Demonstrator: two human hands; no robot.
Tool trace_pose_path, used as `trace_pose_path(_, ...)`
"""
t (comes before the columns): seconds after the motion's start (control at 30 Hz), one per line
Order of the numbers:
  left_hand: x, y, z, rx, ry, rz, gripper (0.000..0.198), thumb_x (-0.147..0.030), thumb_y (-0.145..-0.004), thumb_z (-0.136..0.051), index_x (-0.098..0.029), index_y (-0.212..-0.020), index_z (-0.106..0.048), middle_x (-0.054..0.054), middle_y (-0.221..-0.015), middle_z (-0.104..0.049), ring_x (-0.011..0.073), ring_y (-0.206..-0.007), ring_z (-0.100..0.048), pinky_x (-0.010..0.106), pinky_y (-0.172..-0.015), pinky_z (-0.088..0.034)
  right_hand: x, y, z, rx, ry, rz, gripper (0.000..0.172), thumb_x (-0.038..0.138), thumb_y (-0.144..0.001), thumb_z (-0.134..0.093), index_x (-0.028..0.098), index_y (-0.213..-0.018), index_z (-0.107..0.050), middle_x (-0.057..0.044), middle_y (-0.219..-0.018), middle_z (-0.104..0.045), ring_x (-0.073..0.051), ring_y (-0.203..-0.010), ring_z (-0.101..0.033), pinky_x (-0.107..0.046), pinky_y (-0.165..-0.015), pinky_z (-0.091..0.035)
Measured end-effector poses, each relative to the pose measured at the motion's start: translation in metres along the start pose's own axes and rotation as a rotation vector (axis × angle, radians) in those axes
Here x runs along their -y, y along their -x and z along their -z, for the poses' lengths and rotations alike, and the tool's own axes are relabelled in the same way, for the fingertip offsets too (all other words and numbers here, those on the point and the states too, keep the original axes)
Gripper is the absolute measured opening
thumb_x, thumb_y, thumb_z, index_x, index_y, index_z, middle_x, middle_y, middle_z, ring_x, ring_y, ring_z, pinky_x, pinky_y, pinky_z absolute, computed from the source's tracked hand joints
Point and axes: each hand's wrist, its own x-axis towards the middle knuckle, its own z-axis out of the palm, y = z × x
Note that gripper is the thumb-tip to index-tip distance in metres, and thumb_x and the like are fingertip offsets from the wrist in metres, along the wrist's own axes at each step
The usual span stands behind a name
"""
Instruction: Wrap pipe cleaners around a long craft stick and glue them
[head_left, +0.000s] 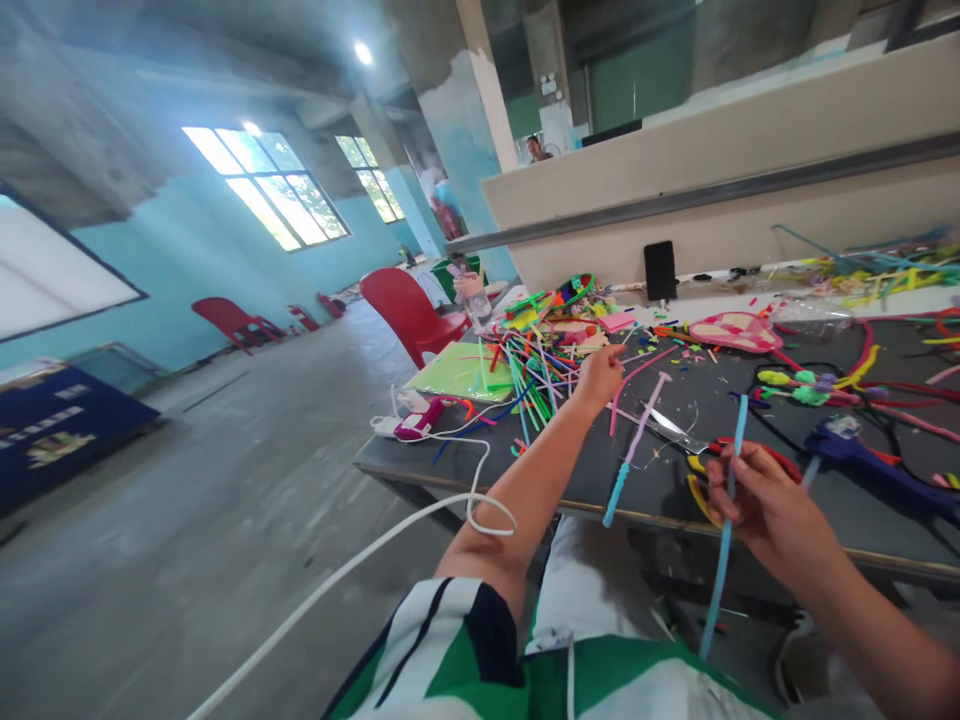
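Green-and-white striped fabric of my shirt (465,660) fills the bottom of the view, and just above it my right hand (757,500) has its grip closed on a light blue pipe cleaner (726,530), pinched between thumb and fingers near the upper third of its length. That stem runs nearly upright, its tip poking toward 12 o'clock above my fingers and its long tail hanging toward 6 o'clock below the edge of the counter (525,490); it looks straight, fuzzy and unbent, so no shaping shows on it yet. My left hand (600,375) is stretched out toward 11 o'clock from the right one, fingers curled loosely with the index pointing, at the edge of the pile of coloured pipe cleaners (536,375); whether that grip actually has a stem I cannot tell. Between my hands, a pink-and-teal twisted stem (634,445) lies on the counter, apparently an already joined piece. Scissors (675,430) rest just beside it. By my reckoning the work is at an early stage, with most loose stems unused.
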Motion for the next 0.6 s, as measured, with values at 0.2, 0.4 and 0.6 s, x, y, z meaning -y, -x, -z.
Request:
trace_pose_path(0.2,-0.057,0.029,0.016,0.015,0.668,-0.244,0.037,-0.012,-0.079,-0.053,-0.013,-0.116,-0.058,0.001,-0.077,-0.058,0.0075,-0.056,-0.06,0.018,-0.052,-0.046,-0.006,-0.002,-0.005,-0.062,-0.027,0.074,0.015,0.017,-0.076,-0.067,0.02,-0.09,-0.062,-0.002,-0.084,-0.065,0.003,-0.036,-0.026,-0.011,-0.031,-0.023)
trace_pose_path(0.4,-0.089,0.079,0.037,0.033,0.869,-0.314,0.027,-0.017,-0.08,-0.057,-0.016,-0.107,-0.061,-0.001,-0.074,-0.058,0.0068,-0.055,-0.057,0.019,-0.053,-0.046,-0.009,-0.001,-0.008,-0.088,-0.015,-0.028,0.022,0.023,-0.075,-0.07,0.02,-0.096,-0.064,-0.003,-0.094,-0.064,0.002,-0.037,-0.025,-0.01,-0.029,-0.021)
trace_pose_path(0.6,-0.105,0.139,0.053,0.053,0.909,-0.386,0.028,-0.021,-0.082,-0.06,-0.021,-0.109,-0.064,-0.001,-0.078,-0.057,0.0075,-0.058,-0.059,0.021,-0.056,-0.047,-0.021,0.008,-0.02,-0.021,-0.006,-0.065,0.025,0.023,-0.077,-0.068,0.023,-0.101,-0.062,-0.004,-0.099,-0.062,0.001,-0.041,-0.027,-0.012,-0.032,-0.02)
